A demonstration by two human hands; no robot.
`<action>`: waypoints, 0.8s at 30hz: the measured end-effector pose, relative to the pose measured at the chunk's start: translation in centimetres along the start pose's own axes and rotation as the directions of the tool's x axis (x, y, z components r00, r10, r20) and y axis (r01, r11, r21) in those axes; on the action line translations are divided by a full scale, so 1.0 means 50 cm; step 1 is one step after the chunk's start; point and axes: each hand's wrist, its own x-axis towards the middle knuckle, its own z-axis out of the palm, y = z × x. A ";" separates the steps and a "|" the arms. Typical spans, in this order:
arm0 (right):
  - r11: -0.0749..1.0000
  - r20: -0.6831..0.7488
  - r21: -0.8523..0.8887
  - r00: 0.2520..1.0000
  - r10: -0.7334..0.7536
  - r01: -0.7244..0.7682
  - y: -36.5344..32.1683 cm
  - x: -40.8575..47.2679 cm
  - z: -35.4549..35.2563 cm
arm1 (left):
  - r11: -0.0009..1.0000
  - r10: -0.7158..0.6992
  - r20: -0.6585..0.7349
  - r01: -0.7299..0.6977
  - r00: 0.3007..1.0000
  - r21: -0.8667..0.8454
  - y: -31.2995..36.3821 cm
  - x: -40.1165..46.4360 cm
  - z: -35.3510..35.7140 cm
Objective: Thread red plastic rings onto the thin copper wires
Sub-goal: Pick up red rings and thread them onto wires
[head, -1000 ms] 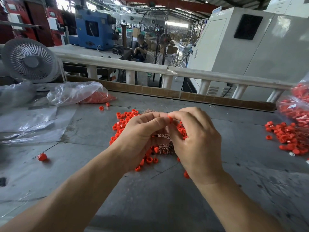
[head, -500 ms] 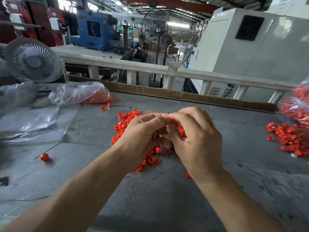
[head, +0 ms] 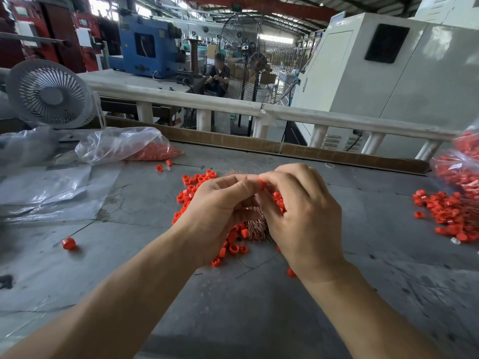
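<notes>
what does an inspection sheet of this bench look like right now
surface: grey table, scuffed.
job's things: red rings piled mid-table; copper wires under the hands; more rings at right.
clutter: plastic bag with rings; lone ring at left.
hands: left hand and right hand pinch one ring together.
cables: nothing seen on the table.
surroundings: white fan, railing, blue machine.
</notes>
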 end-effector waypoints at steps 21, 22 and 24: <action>0.995 -0.002 0.090 0.999 -0.039 0.039 0.015 0.016 -0.006 | 1.000 0.018 0.045 -0.018 0.999 0.004 0.013 0.001 -0.003; 0.995 0.008 0.097 0.999 -0.036 0.035 0.016 0.016 -0.007 | 1.000 0.030 0.047 -0.030 0.998 -0.002 0.014 0.001 -0.004; 0.992 0.040 0.121 0.998 -0.041 0.036 0.017 0.013 -0.008 | 0.999 0.049 0.052 -0.049 0.997 -0.006 0.014 0.001 -0.004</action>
